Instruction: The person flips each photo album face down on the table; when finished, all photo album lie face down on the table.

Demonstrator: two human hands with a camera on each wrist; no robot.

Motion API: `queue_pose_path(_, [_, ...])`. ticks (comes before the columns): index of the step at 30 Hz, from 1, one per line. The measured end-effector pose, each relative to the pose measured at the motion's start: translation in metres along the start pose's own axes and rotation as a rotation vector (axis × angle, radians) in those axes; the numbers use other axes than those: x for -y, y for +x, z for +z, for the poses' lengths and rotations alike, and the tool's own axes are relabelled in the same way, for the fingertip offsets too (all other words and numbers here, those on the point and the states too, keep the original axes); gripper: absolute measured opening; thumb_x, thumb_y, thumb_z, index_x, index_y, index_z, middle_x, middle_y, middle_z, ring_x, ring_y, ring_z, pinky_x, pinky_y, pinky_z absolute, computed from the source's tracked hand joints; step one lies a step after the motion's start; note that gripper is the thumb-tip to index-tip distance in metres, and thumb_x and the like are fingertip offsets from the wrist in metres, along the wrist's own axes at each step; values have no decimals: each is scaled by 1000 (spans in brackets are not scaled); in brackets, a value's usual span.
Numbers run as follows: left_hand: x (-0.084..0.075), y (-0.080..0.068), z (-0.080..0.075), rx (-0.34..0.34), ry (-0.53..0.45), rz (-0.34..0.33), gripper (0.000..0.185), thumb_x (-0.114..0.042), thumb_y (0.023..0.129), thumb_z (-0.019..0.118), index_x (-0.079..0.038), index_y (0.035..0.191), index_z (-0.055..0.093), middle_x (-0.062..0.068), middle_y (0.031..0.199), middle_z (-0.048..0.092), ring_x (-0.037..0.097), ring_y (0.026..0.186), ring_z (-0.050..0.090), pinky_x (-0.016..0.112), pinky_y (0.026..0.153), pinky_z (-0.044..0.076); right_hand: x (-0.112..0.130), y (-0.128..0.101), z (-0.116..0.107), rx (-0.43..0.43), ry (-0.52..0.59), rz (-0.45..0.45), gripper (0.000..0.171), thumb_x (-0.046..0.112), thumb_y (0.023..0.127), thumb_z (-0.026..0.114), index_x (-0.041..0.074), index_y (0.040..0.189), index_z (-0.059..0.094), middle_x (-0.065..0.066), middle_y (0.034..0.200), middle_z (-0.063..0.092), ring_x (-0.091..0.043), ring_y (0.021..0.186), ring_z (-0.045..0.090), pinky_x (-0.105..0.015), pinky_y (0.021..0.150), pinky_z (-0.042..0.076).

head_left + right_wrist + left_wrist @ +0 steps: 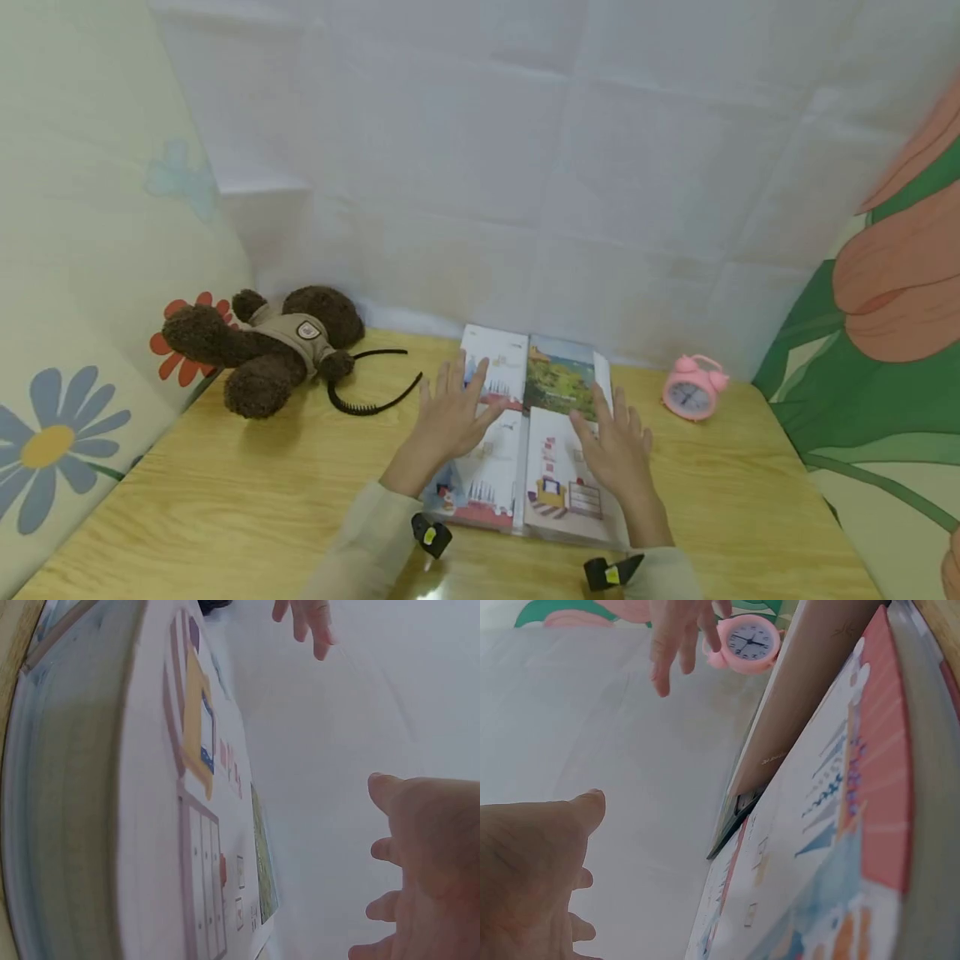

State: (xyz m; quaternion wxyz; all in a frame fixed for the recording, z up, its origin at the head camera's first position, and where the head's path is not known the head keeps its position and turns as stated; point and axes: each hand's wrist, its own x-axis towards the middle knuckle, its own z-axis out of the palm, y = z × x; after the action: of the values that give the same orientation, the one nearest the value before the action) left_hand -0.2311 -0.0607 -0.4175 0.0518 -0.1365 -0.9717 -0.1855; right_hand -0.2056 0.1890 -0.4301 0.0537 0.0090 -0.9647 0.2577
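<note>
Hidden: whether the open book (525, 433) is being touched cannot be told.
Hands: left hand (453, 412) and right hand (615, 446) are being held apart, fingers spread, gripping nothing.
Book: lying mid-counter (225, 500).
Around: teddy bear (262, 346), headband (371, 387), pink clock (693, 387).

Open picture album (536, 433), illustrated pages up, flat on wooden table

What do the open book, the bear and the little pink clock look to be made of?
The book looks like glossy printed paper or thin card; its open pages catch a sheen. The bear looks like brown plush, fuzzy all over, with a tan cloth vest. The pink clock is smooth, likely plastic or painted metal.
</note>
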Motion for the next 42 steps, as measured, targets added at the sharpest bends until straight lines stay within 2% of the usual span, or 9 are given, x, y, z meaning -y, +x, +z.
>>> queue_pose_path(9, [-2,-2,-2,36,5,-9,74,-57,102,39,-17,160,19,21,164,6,45,147,12,70,112,9,5,-2,-7,8,18,-25,71,55,103,34,13,159,22,-23,163,4,-56,142,11,-75,107,1])
queue_pose_path(12, [-3,-3,-5,25,11,-16,74,-57,101,41,-16,160,20,21,163,7,46,146,14,70,112,9,7,-2,-7,19,17,-29,71,56,103,34,13,159,22,-22,163,3,-55,142,11,-75,107,1])
queue_pose_path(21, [-6,0,-1,40,8,15,74,-56,101,42,-17,160,19,23,163,8,47,146,14,72,110,9,3,-3,-7,23,32,-19,72,58,103,33,15,159,22,-22,163,1,-55,143,9,-74,108,1])
queue_pose_path(24, [-9,-4,4,76,-7,39,72,-56,102,39,-17,160,20,22,163,11,46,146,15,71,111,9,-3,-7,-6,72,100,-56,75,59,101,39,15,159,22,-25,162,2,-55,143,10,-75,108,8])
queue_pose_path(29, [-20,-19,23,183,-109,118,76,-57,102,38,-9,158,23,23,162,11,43,147,13,69,112,10,-23,-21,-4,245,235,-115,84,53,96,57,12,159,21,-29,161,6,-53,144,7,-77,103,14])
queue_pose_path(34, [-33,-29,44,248,-119,196,87,-63,98,41,-3,157,21,25,162,11,44,146,17,67,112,15,-37,-35,5,324,189,-142,110,54,78,78,6,158,21,-32,159,4,-54,144,3,-75,106,13])
queue_pose_path(36, [-37,-32,49,259,-94,205,93,-68,95,42,-2,157,20,26,161,13,45,146,17,66,113,15,-39,-38,9,335,189,-139,116,55,73,82,6,158,20,-34,159,1,-54,144,1,-74,107,11])
queue_pose_path(42, [-45,-35,59,301,-42,215,116,-83,82,46,2,157,16,25,161,16,44,146,15,65,113,13,-44,-48,15,348,178,-21,125,62,65,84,12,159,19,-36,157,-6,-54,144,-5,-74,106,11])
